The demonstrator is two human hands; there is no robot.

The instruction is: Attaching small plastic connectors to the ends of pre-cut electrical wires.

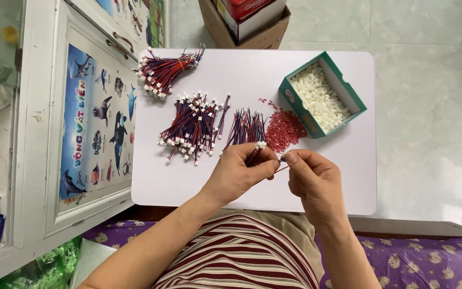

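— Holding what, in the left hand (239, 174)?

— Pinching a small wire lead (256, 151), red and dark strands ending in a white plug, grip closed around it just past the near edge of the loose wire pile (247, 127). Right hand (314, 182) closing thumb and forefinger narrowly on the lead's free end, possibly on a tiny metal tip; too small to tell for sure.

— Sitting where, all this?

— Hovering over the near middle of the white desk (188, 182), smooth and round-cornered.

— Judging progress how?

— Looking well underway. Lying far left, a tied bundle (162, 69) of leads, seemingly done. Spreading in the middle, a big heap of plugged leads (191, 126), white connectors bristling at the ends. Waiting beside the hands, the thinner loose pile, probably unfinished. Plenty remaining, going by the stock.

— Stock meaning?

— Filling a teal cardboard box (322, 95) at far right, small white plastic housings, blocky and matte. Scattering just left of it, a mound of red bits (285, 130), fine and crumb-like.
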